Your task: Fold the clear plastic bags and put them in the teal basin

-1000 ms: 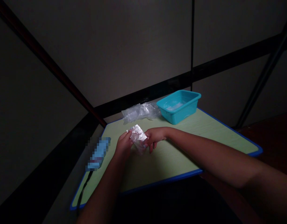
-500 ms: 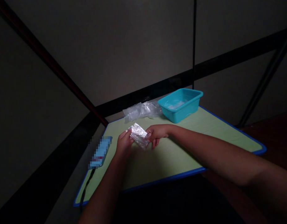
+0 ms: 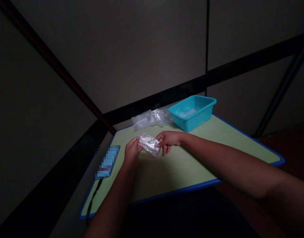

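Observation:
Between my two hands a small clear plastic bag [image 3: 149, 143], crinkled and shiny, is stretched out above the table. My left hand [image 3: 132, 150] pinches its left end with thumb and fingers. At the right end, my right hand [image 3: 166, 141] grips it, thumb on top and the lower fingers curled beneath. Behind my hands lies a heap of clear plastic bags [image 3: 153, 118] on the table. Beside the heap stands a turquoise basin [image 3: 195, 117] with some clear plastic inside. Whether the held bag contains anything, I cannot tell.
The pale green table [image 3: 171, 178] has a blue edge and stands near a wall. On its left side lies a flat blue device [image 3: 109, 162], blurred by pixels, with a dark cable or strap [image 3: 93, 196] running toward the near edge.
The plastic bag has been spread a little wider and its angle has shifted, the left end lower. My right hand sits slightly further right. The whole view has moved slightly.

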Tool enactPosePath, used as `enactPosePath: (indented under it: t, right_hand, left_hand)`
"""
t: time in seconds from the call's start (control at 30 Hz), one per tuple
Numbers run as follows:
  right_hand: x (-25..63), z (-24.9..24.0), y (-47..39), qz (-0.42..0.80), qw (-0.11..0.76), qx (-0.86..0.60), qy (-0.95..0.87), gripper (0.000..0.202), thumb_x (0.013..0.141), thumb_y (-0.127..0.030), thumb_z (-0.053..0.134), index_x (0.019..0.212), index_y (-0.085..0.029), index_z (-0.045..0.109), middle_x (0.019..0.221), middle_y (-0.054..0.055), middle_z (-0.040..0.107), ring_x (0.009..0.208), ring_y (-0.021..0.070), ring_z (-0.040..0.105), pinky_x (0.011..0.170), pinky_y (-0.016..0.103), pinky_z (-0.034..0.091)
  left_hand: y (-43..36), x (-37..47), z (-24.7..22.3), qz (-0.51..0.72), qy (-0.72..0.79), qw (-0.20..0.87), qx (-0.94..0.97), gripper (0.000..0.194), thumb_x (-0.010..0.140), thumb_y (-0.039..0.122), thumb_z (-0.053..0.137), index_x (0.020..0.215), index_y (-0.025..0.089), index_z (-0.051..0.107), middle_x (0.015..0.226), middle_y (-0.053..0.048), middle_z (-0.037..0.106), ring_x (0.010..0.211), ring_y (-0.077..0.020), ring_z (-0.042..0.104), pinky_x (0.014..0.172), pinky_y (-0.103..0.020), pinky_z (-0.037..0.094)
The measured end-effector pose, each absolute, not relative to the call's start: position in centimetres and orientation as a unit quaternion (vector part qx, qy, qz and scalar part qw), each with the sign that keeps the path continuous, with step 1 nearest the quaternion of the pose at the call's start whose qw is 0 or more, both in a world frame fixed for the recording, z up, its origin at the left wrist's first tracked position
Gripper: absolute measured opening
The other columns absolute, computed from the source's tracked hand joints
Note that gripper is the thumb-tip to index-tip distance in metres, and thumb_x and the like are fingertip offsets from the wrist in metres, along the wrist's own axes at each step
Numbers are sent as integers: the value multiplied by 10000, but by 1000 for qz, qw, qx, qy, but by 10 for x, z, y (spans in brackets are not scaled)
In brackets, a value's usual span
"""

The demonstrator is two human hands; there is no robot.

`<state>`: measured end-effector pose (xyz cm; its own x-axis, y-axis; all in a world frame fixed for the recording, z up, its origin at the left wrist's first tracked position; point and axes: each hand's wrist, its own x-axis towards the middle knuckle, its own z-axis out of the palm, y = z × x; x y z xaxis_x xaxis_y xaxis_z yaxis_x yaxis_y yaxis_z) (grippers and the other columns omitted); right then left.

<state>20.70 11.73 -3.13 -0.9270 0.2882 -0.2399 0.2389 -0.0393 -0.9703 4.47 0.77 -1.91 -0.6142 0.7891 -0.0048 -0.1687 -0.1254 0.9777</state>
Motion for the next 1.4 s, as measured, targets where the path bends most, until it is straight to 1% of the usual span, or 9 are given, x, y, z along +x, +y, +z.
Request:
enactPosePath:
  t: [0.1,0.23,0.4,0.53,0.73,0.83,1.0,1.17,1.4]
  right_hand:
    - [206,-31,115,695,21,-197,-691,212,759,-225,731,873,-142,573,713,-8,712,517,124,673,446,159,481]
    - [203,-32,114,684,25,-207,-699,221,751,-243,743,844,-138,572,701,-8,705,508,115,668,457,151,476]
    - [202,-34,113,667,28,-208,-715,241,725,-269,763,814,-132,585,716,2,709,514,115,666,486,165,478]
    - [203,-32,113,669,32,-207,-714,237,713,-249,767,820,-136,588,673,-17,694,489,117,657,468,168,468]
    - [204,-31,111,670,29,-210,-712,254,701,-245,775,836,-139,587,649,-26,687,478,111,651,471,163,466]
    - [203,-33,112,664,30,-211,-717,268,698,-259,779,847,-139,591,670,-16,697,498,116,659,477,167,469]
    - [202,-36,115,662,27,-204,-720,272,702,-261,771,879,-141,602,752,12,720,541,127,677,467,166,466]
    - [202,-36,115,663,26,-200,-721,276,697,-267,776,867,-140,601,736,5,716,536,118,674,474,156,463]
    - [202,-35,114,663,17,-208,-719,293,702,-261,773,899,-141,593,757,11,718,534,117,674,479,158,467]
  left_hand:
    - [8,44,-19,700,565,337,277,134,741,206,642,840,118,662,764,-63,725,646,-137,683,619,-231,538]
    - [9,42,-21,690,573,331,293,191,770,242,617,886,102,677,744,-72,725,643,-139,687,605,-222,526]
    - [12,37,-26,666,591,335,307,151,737,189,623,847,100,675,722,-67,726,619,-145,686,607,-227,517]
    - [13,33,-26,671,588,336,301,193,747,176,615,920,103,664,772,-84,736,669,-159,703,643,-241,528]
    - [12,31,-22,699,571,308,301,275,742,262,663,987,139,652,752,-41,720,656,-133,694,630,-226,529]
    - [12,32,-22,701,569,305,303,257,719,273,699,931,133,663,771,-41,720,664,-129,689,652,-237,536]
    - [11,35,-22,680,577,318,322,242,683,299,743,805,95,698,837,-84,731,740,-150,691,725,-257,540]
    - [10,34,-22,682,580,303,326,261,665,319,754,771,84,712,809,-96,734,728,-154,685,731,-265,535]
    - [12,29,-25,676,579,308,336,250,613,298,770,754,98,722,753,-71,735,667,-147,670,696,-267,539]
